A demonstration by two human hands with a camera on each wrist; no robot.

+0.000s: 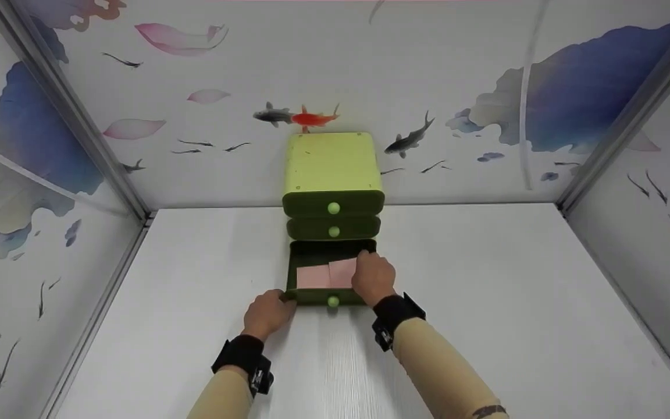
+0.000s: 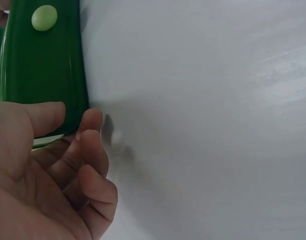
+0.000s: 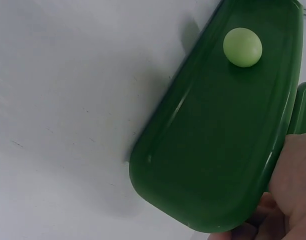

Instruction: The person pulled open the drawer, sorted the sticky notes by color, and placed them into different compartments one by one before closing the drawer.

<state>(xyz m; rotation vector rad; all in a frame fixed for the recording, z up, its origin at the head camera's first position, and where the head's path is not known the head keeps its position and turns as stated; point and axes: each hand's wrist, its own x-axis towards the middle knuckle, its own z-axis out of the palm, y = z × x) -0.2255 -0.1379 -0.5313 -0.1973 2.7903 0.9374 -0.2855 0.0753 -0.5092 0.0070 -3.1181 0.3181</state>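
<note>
A dark green drawer (image 1: 312,298) with a pale green knob is pulled out at the bottom of a small drawer cabinet (image 1: 330,163). Two pink pieces of paper (image 1: 313,277) lie side by side in it. My left hand (image 1: 268,314) holds the drawer's front left corner; in the left wrist view its thumb (image 2: 48,117) lies on the front panel, with the other fingers curled at the side. Over the right side wall, my right hand (image 1: 374,278) grips the drawer beside the papers. Behind the front panel, part of the right hand (image 3: 293,180) is hidden in the right wrist view.
Above the open drawer, the middle drawer (image 1: 306,228) sticks out slightly beneath the top drawer (image 1: 306,203). The cabinet stands against the back wall on a white table (image 1: 486,302). Printed panels with fish and petals enclose the back and sides.
</note>
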